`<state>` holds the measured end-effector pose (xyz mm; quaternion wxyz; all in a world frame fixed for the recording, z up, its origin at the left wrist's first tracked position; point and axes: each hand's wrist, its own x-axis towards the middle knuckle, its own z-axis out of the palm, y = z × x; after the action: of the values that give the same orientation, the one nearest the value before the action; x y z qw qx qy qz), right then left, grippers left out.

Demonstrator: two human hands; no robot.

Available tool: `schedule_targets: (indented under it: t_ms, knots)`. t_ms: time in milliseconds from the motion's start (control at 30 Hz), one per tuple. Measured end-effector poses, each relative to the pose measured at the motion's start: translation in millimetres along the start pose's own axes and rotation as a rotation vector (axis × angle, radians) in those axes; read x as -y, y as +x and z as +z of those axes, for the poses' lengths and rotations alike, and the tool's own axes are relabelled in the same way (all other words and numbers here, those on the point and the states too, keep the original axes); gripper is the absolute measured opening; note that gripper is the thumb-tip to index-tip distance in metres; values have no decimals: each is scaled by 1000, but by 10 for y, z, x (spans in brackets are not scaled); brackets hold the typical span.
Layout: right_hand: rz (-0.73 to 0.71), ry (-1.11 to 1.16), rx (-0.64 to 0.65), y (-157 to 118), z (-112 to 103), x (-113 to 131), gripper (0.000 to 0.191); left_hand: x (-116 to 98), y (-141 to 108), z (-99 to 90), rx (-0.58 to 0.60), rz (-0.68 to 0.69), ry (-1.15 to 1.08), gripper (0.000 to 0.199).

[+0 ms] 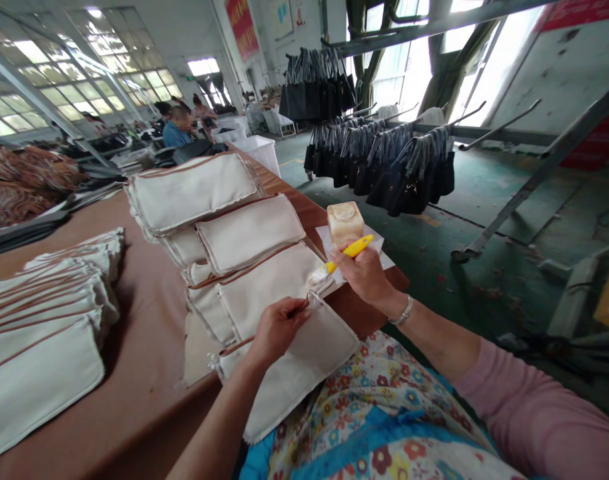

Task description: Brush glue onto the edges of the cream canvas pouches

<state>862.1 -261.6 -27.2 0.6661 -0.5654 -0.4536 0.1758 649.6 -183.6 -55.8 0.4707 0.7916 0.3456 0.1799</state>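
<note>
My right hand (365,272) is closed around a brush with a yellow handle (358,245); its whitish bristles (318,275) are tilted down to the left, close to the edge of a cream fabric piece. That cream piece (304,363), with brown trim along its top, rests partly on my lap. My left hand (280,328) pinches it at the trimmed edge. Behind my right hand a square whitish container (345,223) stands on a white sheet (327,239) at the table's edge. Left of the brush lie overlapping stacks of similar cream pieces (249,233).
The brown-covered table (149,360) bears another fanned pile of cream pieces (39,373) at left, with brown bundles (29,177) behind. Black bags (379,160) hang from a metal rack at right. A person in blue (177,132) sits farther back near a white bin (259,152).
</note>
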Motion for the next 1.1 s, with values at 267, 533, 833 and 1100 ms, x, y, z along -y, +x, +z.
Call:
schedule_targets:
  t_ms: [267,533,833,1100]
  knots:
    - [-79,-145,52,-82,-83,127,19,32,-109,99,-111,125,217,19]
    - [211,212,164,-4,-79,123,24,-44,-274,118,-198,381,453,21]
    - [300,273,101,85,-167,258,28,35,-235,96,-224,397,513,25]
    - [539,393,68,-170,-120,346,34,483,-407,131,-121,99,795,36]
